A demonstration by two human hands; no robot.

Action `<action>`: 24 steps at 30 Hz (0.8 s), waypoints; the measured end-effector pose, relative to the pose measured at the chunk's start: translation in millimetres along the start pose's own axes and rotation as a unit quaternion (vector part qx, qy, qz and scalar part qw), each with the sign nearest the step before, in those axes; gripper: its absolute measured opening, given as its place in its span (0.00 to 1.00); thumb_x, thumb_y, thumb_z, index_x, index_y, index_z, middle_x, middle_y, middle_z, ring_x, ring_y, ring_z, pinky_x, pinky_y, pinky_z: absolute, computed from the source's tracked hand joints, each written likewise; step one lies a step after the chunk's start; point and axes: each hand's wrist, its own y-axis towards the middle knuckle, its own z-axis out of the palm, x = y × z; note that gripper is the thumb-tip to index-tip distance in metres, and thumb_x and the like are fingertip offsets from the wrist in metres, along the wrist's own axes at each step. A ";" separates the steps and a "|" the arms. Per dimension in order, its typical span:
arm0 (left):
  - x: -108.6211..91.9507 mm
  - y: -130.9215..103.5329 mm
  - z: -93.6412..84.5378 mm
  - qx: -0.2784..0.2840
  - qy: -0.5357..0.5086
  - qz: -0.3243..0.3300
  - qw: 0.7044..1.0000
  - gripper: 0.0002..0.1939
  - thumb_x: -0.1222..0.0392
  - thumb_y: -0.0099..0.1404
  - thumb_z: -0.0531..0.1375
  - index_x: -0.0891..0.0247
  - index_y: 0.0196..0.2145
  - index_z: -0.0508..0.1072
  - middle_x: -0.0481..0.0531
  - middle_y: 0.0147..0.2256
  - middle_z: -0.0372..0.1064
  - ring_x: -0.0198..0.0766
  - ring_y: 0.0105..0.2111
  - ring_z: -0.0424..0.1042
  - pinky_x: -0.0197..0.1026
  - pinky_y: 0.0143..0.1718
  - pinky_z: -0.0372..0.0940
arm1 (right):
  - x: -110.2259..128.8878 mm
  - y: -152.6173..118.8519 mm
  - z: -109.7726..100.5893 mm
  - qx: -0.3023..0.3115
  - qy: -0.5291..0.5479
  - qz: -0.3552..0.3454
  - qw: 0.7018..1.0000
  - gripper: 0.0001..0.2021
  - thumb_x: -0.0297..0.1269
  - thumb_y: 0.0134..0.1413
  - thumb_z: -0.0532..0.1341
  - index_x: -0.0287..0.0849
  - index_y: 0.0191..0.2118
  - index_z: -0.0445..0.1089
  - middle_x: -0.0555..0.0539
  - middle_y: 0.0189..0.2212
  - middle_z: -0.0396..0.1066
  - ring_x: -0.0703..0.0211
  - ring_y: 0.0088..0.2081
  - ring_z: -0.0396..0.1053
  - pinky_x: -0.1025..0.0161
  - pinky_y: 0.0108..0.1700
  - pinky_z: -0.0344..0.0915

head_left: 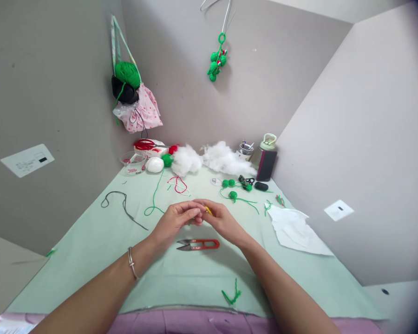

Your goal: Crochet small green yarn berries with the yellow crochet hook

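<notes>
Both hands meet over the middle of the table. My right hand [221, 220] is closed on a slim yellow tool, likely a crochet hook [208, 211], mostly hidden by the fingers. My left hand [177, 218] pinches with thumb and forefinger; a bit of green shows under its fingertips, most of it covered. A strand of green yarn [154, 202] runs from the green yarn ball [167, 160] toward my left hand. Just below the hands lie orange-handled thread snips [198, 244], blades pointing left.
White stuffing [225, 157], a white yarn ball [155, 165], a pen cup [244, 151] and a bottle [268, 142] line the back. Green crocheted balls [232, 195] lie right, near white fabric [296, 227]. A dark cord [125, 204] lies left, green scraps [232, 294] in front.
</notes>
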 end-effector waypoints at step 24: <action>4.2 3.5 -0.5 -0.060 0.040 0.001 0.997 0.18 0.46 0.63 0.67 0.62 0.41 0.86 0.57 0.40 0.84 0.49 0.42 0.80 0.49 0.49 0.74 | -20.1 -10.9 14.0 -0.103 -0.369 -0.151 0.911 0.11 0.31 0.68 0.57 0.45 0.39 0.77 0.46 0.32 0.71 0.60 0.30 0.67 0.63 0.29 0.51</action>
